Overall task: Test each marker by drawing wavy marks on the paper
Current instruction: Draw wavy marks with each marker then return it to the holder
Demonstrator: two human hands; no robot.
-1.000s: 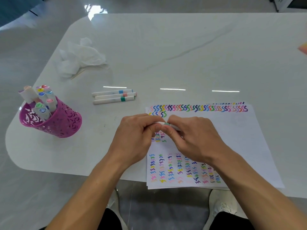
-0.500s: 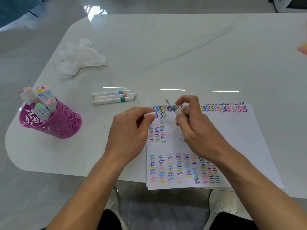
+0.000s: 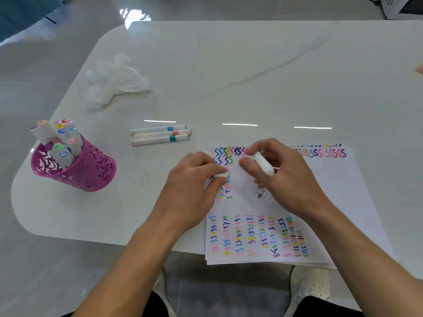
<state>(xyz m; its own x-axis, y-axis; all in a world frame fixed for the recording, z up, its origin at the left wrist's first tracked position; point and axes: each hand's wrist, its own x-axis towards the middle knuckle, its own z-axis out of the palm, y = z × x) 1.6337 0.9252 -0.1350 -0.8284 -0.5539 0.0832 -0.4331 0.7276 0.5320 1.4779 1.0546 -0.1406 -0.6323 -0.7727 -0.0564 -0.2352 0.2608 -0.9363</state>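
1 marker (image 3: 263, 165) in right hand (image 3: 287, 180), cap (image 3: 221, 175) in left hand (image 3: 191, 193)

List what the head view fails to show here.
Head view:
- Tip and colour of the marker: covered by fingers of the right hand.
- Most of the cap: inside the left hand.
- The small sketch on the paper: tiny, partly under the right hand.
- The pink thing: cut by the right edge.

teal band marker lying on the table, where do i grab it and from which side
Pinch the teal-banded marker at mid-barrel, on the plain white part, coming from above and the near side. It lies flat, running left to right, with the pink-banded marker close along its far side, so top and near side are free.
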